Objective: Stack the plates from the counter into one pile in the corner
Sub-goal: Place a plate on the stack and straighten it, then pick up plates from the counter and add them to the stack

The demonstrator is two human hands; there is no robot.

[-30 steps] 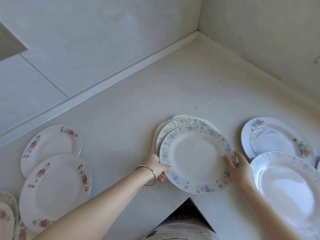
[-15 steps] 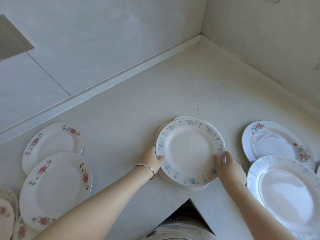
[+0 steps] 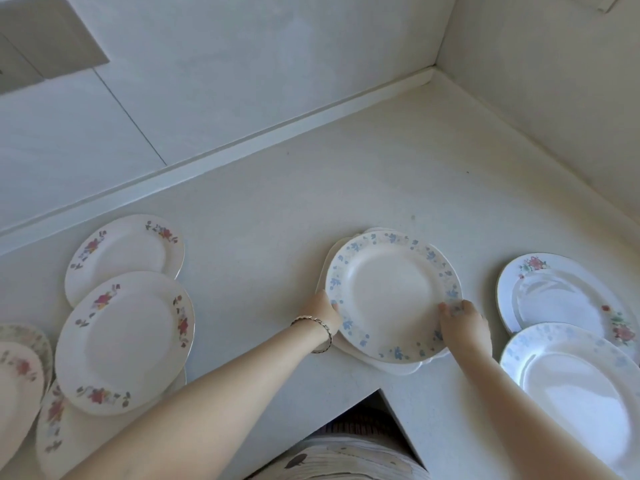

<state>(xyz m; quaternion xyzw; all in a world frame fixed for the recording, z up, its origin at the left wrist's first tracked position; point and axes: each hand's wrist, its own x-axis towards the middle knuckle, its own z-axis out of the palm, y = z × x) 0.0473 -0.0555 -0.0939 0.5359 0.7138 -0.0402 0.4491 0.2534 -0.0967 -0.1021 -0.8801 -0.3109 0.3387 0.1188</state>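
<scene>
A small pile of white plates sits on the counter (image 3: 277, 209) near its inner notch, topped by a blue-flowered plate (image 3: 391, 292). My left hand (image 3: 323, 308), a bracelet on its wrist, grips the pile's left rim. My right hand (image 3: 462, 323) holds the lower right rim of the top plate, fingers over its edge. Left of the pile lie two red-flowered plates (image 3: 126, 252) (image 3: 123, 341), with more plates (image 3: 19, 379) at the left edge. On the right lie a red-flowered plate (image 3: 561, 292) and a pale blue-flowered plate (image 3: 571, 382).
The wall corner (image 3: 434, 69) is at the upper right, with bare counter between it and the pile. A raised ledge (image 3: 242, 147) runs along the back wall. The counter's front edge has a notch (image 3: 377, 393) below the pile.
The blue-flowered plate has been slid back over the plates beneath it and now sits nearly centred on the pile. Both hands have stayed on the rims.
</scene>
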